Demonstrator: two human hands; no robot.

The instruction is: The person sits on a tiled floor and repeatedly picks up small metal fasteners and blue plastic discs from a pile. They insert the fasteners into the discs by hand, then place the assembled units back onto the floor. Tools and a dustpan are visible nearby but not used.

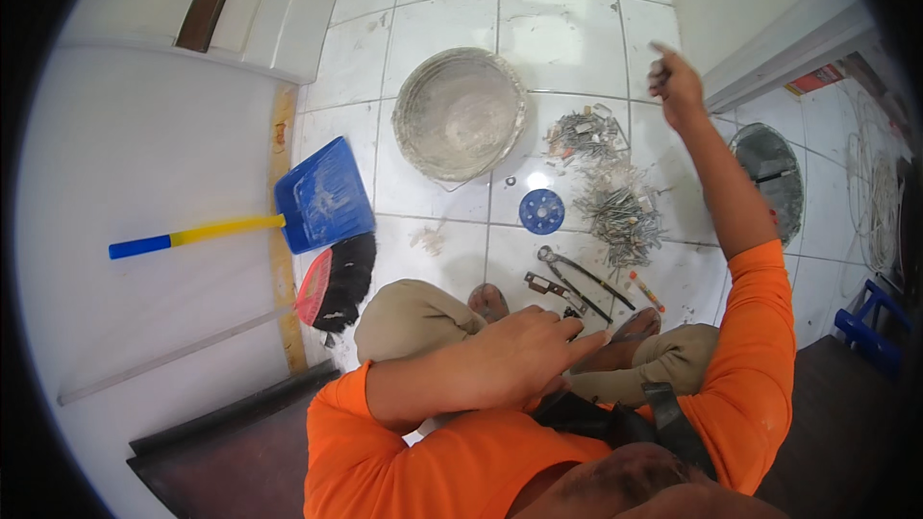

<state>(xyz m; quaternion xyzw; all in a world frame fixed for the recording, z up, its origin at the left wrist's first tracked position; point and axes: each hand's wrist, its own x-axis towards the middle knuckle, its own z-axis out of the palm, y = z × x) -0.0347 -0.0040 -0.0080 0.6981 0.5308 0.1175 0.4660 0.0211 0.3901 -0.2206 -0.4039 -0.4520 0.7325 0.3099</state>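
Note:
My right hand (677,88) is raised at the far right, index finger stretched out and the others curled, with nothing visible in it. My left hand (529,346) is held across my body above my knees. Its fingers are loosely bent, with one stretched to the right and no held thing visible. On the tiles before me lie pincers (577,281) with black handles, a brown metal fitting (550,286) and a small orange-ended stick (647,291). Beyond them are a blue slotted disc (541,211), a heap of nails or screws (623,221) and another mixed heap (586,135).
A cement-crusted basin (461,115) stands ahead. At the left are a blue dustpan (327,194) with a yellow handle and a red-and-black broom (338,279) against the wall. A dark tub (774,183), coiled cable (880,211) and blue plastic frame (870,327) are at the right.

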